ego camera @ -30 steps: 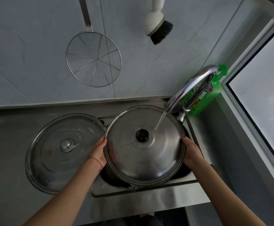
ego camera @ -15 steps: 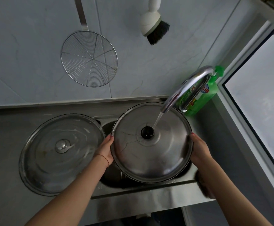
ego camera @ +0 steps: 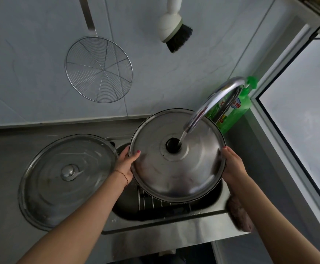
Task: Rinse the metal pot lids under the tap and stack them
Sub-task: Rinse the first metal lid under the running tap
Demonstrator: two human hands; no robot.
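Both hands [ego camera: 125, 164] [ego camera: 232, 164] around tilted lid [ego camera: 184, 172] rim

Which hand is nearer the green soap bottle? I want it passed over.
Right. The right hand grips the lid's right rim, below the bottle; the left hand grips the far rim, across the lid.

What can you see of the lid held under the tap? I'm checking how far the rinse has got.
The held lid is a round, domed lid of dull grey metal with a rolled rim and a dark knob in a raised central ring. It is tilted over the sink, dome side up. The left hand grips its left edge and the right hand holds its right edge. Water from the tap lands right beside the knob. Faint marks show on the dome.
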